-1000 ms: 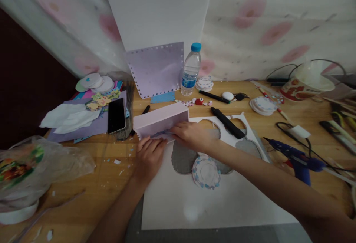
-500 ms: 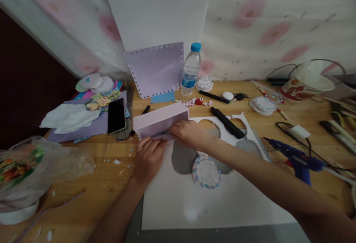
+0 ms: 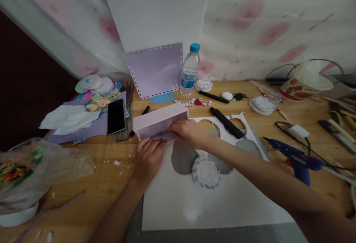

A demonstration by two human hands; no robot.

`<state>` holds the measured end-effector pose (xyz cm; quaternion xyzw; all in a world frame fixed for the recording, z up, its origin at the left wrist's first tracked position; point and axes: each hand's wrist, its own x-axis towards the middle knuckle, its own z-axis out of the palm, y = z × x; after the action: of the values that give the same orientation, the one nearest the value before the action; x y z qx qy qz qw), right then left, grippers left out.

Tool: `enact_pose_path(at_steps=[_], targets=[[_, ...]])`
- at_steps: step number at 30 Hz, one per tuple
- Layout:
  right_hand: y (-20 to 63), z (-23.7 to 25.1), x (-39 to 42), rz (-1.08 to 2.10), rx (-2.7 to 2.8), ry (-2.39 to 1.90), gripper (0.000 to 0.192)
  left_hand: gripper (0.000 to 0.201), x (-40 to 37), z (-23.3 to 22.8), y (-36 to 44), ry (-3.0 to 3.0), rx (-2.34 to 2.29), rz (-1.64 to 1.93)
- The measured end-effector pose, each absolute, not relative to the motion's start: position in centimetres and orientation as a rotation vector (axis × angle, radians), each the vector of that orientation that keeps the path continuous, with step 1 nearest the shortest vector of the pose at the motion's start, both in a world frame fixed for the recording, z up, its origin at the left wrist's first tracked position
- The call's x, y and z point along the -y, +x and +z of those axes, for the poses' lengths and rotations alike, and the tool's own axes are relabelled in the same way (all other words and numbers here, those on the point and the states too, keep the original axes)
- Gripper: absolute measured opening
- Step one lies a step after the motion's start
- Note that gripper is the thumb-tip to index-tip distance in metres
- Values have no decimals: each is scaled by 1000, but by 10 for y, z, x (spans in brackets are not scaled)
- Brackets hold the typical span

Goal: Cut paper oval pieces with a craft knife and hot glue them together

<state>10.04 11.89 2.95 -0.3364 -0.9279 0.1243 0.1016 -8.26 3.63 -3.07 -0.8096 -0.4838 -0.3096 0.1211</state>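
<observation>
Lying flat, the white sheet [image 3: 175,198] is serving as the reference for every position given. The pale lilac box [image 3: 160,118] is sitting at the sheet's far left corner, partly beyond its left edge, with its opening facing the near side. Judging by its thin walls, it is likely behaving as light, folded card: stiff along the folds, yielding at mid-panel, easily creased, barely slippery. Its folded edges and end corners are probably offering the safest hold; open panel spans are likely bending under a squeeze.

The right hand [image 3: 189,133], above the sheet's far left part, is reaching into the box's right end with fingers curled close together. The left hand [image 3: 148,157], at the sheet's left edge, is resting bent, nearly closed-up fingers on the near panel. Hidden thumbs and fingertips are leaving any pinch impossible to confirm. A dark patterned band [image 3: 161,134], past the sheet's far left corner, is showing inside the box.
</observation>
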Motion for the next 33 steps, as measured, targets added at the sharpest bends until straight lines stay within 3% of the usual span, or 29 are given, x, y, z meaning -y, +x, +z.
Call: enact_pose_path(at_steps=[9, 22, 33], targets=[[150, 37, -106, 825, 2085, -1107, 14, 23, -36, -27, -82, -2382, 1423, -903], [115, 17, -105, 359, 2612, -1054, 15, 21, -37, -29, -82, -2377, 1411, -905], [102, 24, -113, 223, 2781, -1025, 14, 23, -37, -31, -83, -2372, 1391, -907]])
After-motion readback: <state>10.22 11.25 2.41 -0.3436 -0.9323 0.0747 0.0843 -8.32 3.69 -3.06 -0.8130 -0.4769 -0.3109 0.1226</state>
